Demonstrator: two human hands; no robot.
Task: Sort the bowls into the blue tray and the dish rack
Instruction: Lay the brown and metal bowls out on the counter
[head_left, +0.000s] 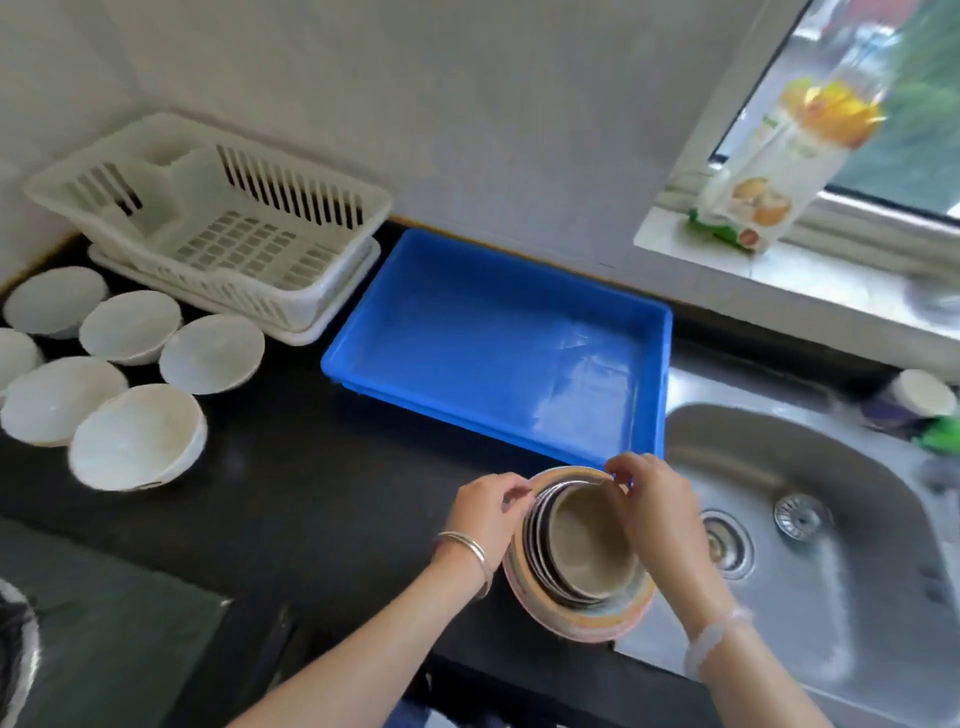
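Bowls (587, 551), nested in one tilted stack, sit just in front of the blue tray (467, 338). My left grip (488, 506) and right grip (654, 499) each pinch the rim; I judge the inner ones could slide out toward the sink (831, 519) right of the tray.

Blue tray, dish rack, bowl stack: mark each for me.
blue tray (467, 332): head view, bare floor near the middle.
dish rack (234, 244): head view, gridded floor.
bowl stack (587, 543): head view, inside of the innermost beige bowl.
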